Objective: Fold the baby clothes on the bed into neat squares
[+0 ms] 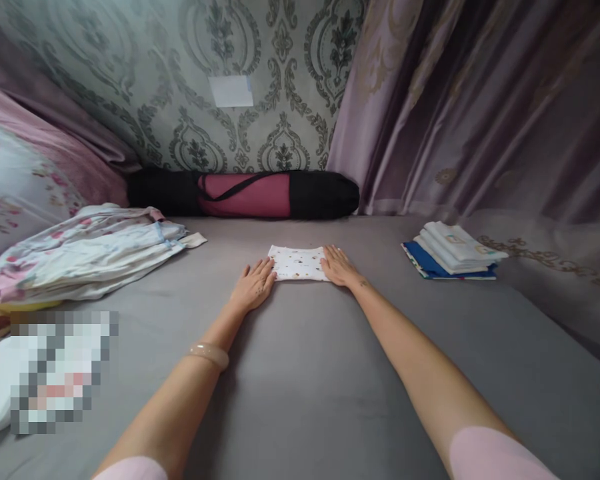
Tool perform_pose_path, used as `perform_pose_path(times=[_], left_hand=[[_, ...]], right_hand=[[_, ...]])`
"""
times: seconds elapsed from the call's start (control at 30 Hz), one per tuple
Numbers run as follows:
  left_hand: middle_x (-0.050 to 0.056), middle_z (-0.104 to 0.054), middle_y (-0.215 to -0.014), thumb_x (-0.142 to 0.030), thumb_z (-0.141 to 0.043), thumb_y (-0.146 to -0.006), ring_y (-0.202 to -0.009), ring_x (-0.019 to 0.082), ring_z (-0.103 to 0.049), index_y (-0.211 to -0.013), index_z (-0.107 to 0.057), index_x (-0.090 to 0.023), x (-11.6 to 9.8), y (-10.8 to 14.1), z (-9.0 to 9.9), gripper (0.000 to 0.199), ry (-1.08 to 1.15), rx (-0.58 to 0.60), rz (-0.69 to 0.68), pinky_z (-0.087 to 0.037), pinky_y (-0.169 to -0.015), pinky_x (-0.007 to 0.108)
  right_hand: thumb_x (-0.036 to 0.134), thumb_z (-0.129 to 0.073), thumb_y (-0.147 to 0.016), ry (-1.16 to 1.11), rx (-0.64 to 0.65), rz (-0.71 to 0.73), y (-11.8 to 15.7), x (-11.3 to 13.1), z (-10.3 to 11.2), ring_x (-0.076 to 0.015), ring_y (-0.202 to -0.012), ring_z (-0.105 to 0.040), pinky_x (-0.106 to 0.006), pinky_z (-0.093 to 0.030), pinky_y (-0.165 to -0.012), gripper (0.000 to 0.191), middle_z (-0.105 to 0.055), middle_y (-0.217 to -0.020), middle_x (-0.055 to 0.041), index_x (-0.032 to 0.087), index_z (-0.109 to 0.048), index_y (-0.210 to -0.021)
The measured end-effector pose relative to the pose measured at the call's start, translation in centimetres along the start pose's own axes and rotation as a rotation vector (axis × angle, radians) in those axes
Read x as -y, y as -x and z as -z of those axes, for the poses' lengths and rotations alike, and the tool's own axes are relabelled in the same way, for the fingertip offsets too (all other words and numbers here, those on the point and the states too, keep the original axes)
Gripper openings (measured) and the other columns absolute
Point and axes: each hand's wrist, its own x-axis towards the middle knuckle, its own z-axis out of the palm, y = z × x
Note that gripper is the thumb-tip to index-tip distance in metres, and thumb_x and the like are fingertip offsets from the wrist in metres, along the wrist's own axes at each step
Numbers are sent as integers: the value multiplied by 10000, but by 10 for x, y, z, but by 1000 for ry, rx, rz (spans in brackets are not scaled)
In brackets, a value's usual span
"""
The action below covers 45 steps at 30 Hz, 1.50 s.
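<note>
A small white cloth (299,264) with a tiny scattered print lies flat, in a neat rectangle, on the grey bed sheet (300,360). My left hand (255,283) rests palm down at its left edge, fingers extended and the fingertips touching it. On the opposite side my right hand (340,267) lies flat over the cloth's right edge with its fingers stretched out. Neither hand grips anything. A pale bangle (209,355) sits on my left forearm.
Folded cloths in a stack (453,250) lie at the right. Loose patterned clothes (95,250) are heaped at the left, above a blurred-out item (63,373). A black and pink roll bag (245,195) lies along the patterned wall, beside purple curtains (460,107).
</note>
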Motion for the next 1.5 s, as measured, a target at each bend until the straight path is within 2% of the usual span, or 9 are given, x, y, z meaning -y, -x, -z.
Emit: perform_pose_path(times=[0.17, 0.3, 0.5, 0.67, 0.87, 1.03, 1.17, 1.33, 1.5], left_hand=[[51, -268, -1564, -464, -123, -984, -1450, 225, -218, -1495, -287, -181, 1, 0, -1, 607, 1, -14, 0, -174, -1174, 470], [47, -262, -1567, -470, -116, -983, -1454, 229, -204, -1498, -282, -200, 1, 0, -2, 604, 4, -24, -10, -179, -1170, 474], [44, -269, -1565, -475, -116, -983, -1453, 236, -206, -1496, -286, -207, 0, 0, -2, 603, -2, -32, 1, -180, -1170, 476], [50, -281, -1560, -468, -121, -984, -1452, 242, -210, -1492, -297, -188, 0, 1, -1, 606, -4, -28, 4, -178, -1171, 478], [52, -304, -1552, -459, -129, -985, -1450, 231, -217, -1484, -308, -191, -1, 1, -1, 594, 17, -53, 9, -184, -1171, 464], [65, -330, -1540, -442, -139, -986, -1444, 218, -237, -1471, -327, -167, -3, 3, 2, 589, 36, -79, 33, -198, -1172, 437], [60, -339, -1536, -436, -145, -987, -1442, 219, -241, -1465, -341, -166, -3, 3, 3, 583, 39, -83, 35, -200, -1173, 425], [68, -338, -1536, -422, -150, -988, -1439, 224, -247, -1459, -351, -151, -3, 3, 4, 580, 55, -86, 44, -198, -1175, 422], [82, -375, -1517, -403, -179, -987, -1427, 220, -278, -1437, -378, -136, 0, 1, 1, 559, 129, -142, 71, -223, -1171, 405]], right_hand=[[366, -138, -981, -35, 31, -16, 2, 6, 11, -215, -1458, -122, -350, -79, -1182, 624, -191, -1577, -127, 46, -225, -1510], [390, -141, -989, -69, -30, 44, 4, 25, 16, -214, -1462, -103, -435, -59, -1178, 586, -180, -1586, -83, 159, -257, -1515], [416, -141, -997, -76, -64, 134, 1, 55, 8, -226, -1461, -105, -495, -44, -1165, 561, -193, -1585, -51, 238, -261, -1515], [397, -174, -997, -46, -8, 105, -3, 57, -1, -241, -1451, -157, -506, -58, -1162, 543, -250, -1569, -57, 247, -289, -1505], [400, -166, -995, -60, 66, 89, -2, 61, 8, -242, -1458, -119, -519, -57, -1162, 555, -195, -1584, -62, 229, -272, -1512], [398, -163, -993, -72, 14, 168, -8, 88, 13, -245, -1458, -119, -531, -67, -1159, 563, -195, -1583, -70, 212, -267, -1513], [396, -166, -995, -57, -42, 187, -16, 104, 5, -238, -1455, -133, -507, -86, -1160, 547, -226, -1577, -52, 240, -283, -1506], [373, -212, -985, -32, -50, 161, -20, 104, -9, -269, -1435, -197, -525, -112, -1148, 532, -277, -1559, -53, 247, -330, -1488], [407, -180, -994, -51, 7, 160, -22, 101, -7, -265, -1443, -173, -518, -95, -1150, 543, -245, -1571, -55, 245, -319, -1493]])
